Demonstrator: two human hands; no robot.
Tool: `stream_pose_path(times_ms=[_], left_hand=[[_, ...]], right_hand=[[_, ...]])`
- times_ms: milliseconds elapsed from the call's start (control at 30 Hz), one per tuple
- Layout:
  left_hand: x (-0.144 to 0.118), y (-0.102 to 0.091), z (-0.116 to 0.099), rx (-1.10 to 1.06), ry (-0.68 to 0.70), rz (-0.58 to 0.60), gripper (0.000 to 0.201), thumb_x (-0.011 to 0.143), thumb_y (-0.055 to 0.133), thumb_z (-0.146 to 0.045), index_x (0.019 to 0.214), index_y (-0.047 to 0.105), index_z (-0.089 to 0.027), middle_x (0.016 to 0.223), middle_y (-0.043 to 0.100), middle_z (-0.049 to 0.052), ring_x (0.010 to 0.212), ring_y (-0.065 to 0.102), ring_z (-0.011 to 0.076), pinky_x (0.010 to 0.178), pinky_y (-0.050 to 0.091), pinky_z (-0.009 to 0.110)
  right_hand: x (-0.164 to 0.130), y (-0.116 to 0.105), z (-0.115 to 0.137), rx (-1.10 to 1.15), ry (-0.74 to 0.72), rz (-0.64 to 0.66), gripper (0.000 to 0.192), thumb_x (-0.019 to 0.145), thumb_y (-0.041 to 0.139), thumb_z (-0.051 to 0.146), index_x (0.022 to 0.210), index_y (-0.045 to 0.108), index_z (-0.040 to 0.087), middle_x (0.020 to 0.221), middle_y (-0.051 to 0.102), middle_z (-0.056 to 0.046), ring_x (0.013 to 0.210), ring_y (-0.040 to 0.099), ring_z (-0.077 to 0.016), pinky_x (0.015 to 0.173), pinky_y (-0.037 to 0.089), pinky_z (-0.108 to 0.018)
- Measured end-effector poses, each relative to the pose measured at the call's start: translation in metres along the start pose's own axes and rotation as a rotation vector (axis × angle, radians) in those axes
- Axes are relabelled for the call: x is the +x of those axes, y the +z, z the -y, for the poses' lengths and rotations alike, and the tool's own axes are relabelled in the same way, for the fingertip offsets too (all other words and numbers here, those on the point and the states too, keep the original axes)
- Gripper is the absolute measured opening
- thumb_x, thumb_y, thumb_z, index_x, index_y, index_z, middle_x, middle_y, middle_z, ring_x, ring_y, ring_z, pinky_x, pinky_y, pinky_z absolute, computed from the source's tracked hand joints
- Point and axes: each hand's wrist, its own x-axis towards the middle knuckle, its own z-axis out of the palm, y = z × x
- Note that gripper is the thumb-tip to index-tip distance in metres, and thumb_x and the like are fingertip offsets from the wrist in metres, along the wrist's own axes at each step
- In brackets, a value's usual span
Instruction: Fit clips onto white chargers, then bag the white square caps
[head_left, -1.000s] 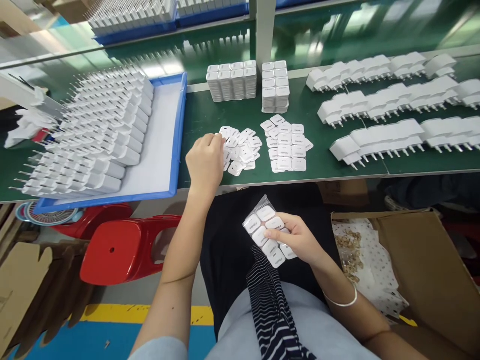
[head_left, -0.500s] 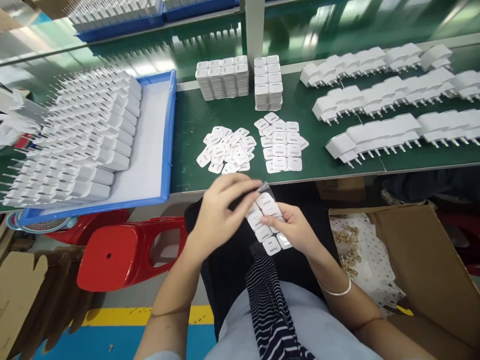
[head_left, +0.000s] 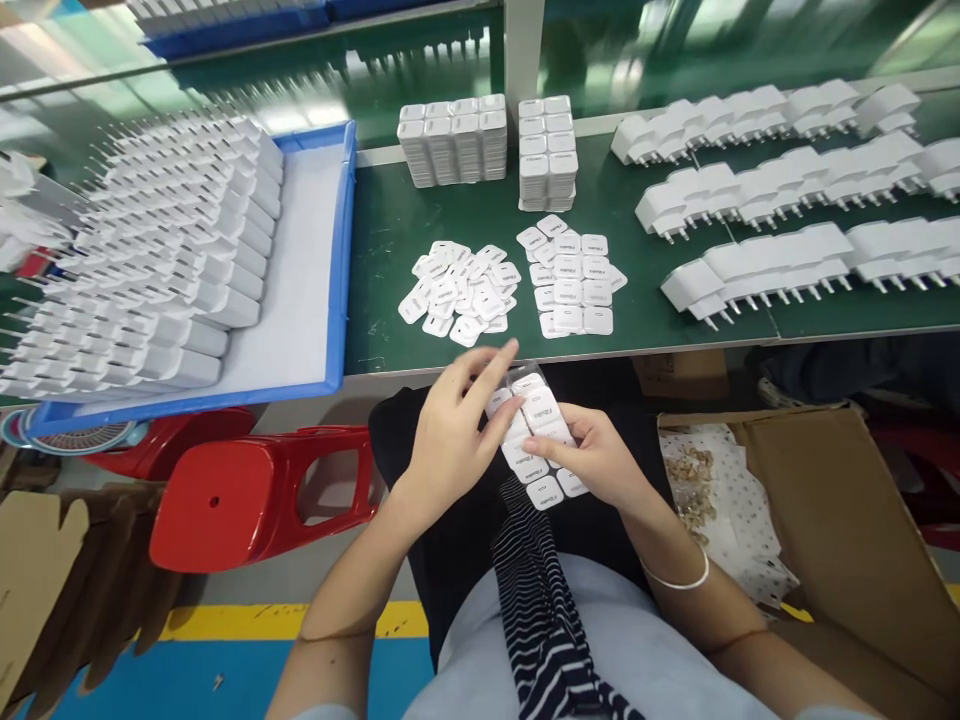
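Note:
Over my lap, my right hand (head_left: 600, 462) holds a clear sheet of small white square cover plates (head_left: 541, 440). My left hand (head_left: 457, 432) meets it from the left, fingertips pinching a plate at the sheet's upper end. On the green table (head_left: 390, 230) just beyond lie a loose heap of white plates (head_left: 461, 290) and a tidier patch of plates (head_left: 574, 280) laid flat in rows.
A blue tray (head_left: 341, 250) with several rows of white charger bodies sits at left. Stacks of plates (head_left: 487, 140) stand at the back, and rows of white chargers (head_left: 787, 210) at right. A red stool (head_left: 247, 500) is below left, an open cardboard box (head_left: 832, 530) below right.
My left hand left the loose heap on the table and came down to the sheet held by my right hand, where its fingers now pinch a plate.

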Motion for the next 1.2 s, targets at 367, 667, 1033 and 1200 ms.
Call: stream_pose_path(times_ms=[367, 667, 1033, 1200], left_hand=[[-0.002, -0.014, -0.013, -0.461, -0.244, 0.398, 0.03, 0.097, 0.052, -0.033, 0.124, 0.062, -0.024, 0.103, 0.069, 0.004, 0.092, 0.063, 0.0164, 0.082, 0.05, 0.029], [-0.005, -0.003, -0.011, -0.756, -0.411, 0.417, 0.03, 0.092, 0.061, -0.035, 0.117, 0.069, -0.021, 0.11, 0.065, 0.007, 0.095, 0.06, 0.0179, 0.081, 0.047, 0.029], [-0.001, 0.012, -0.009, -1.002, -0.49, 0.322, 0.021, 0.088, 0.064, -0.031, 0.079, 0.075, -0.015, 0.085, 0.062, 0.004, 0.078, 0.056, 0.0141, 0.07, 0.042, 0.026], [0.002, 0.019, -0.002, -1.079, -0.562, 0.336, 0.032, 0.087, 0.063, -0.035, 0.065, 0.065, -0.013, 0.07, 0.054, 0.001, 0.063, 0.046, 0.0106, 0.058, 0.037, 0.024]], right_hand=[[0.0, 0.0, 0.0, -0.062, -0.129, -0.082, 0.022, 0.072, 0.081, 0.036, 0.068, 0.072, 0.016, 0.062, 0.069, -0.001, 0.053, 0.062, -0.0139, 0.049, 0.05, -0.024], [-0.002, -0.002, -0.003, -0.11, -0.284, -0.02, 0.014, 0.083, 0.072, 0.029, 0.078, 0.072, 0.016, 0.067, 0.066, 0.001, 0.057, 0.057, -0.0101, 0.052, 0.046, -0.02], [-0.003, -0.004, -0.008, -0.057, -0.334, -0.01, 0.004, 0.079, 0.076, 0.018, 0.076, 0.073, 0.019, 0.067, 0.069, 0.003, 0.056, 0.06, -0.0094, 0.051, 0.046, -0.018], [-0.004, -0.004, -0.014, -0.039, -0.309, -0.028, 0.003, 0.08, 0.075, 0.02, 0.078, 0.075, 0.02, 0.067, 0.072, 0.002, 0.056, 0.061, -0.0094, 0.052, 0.048, -0.018]])
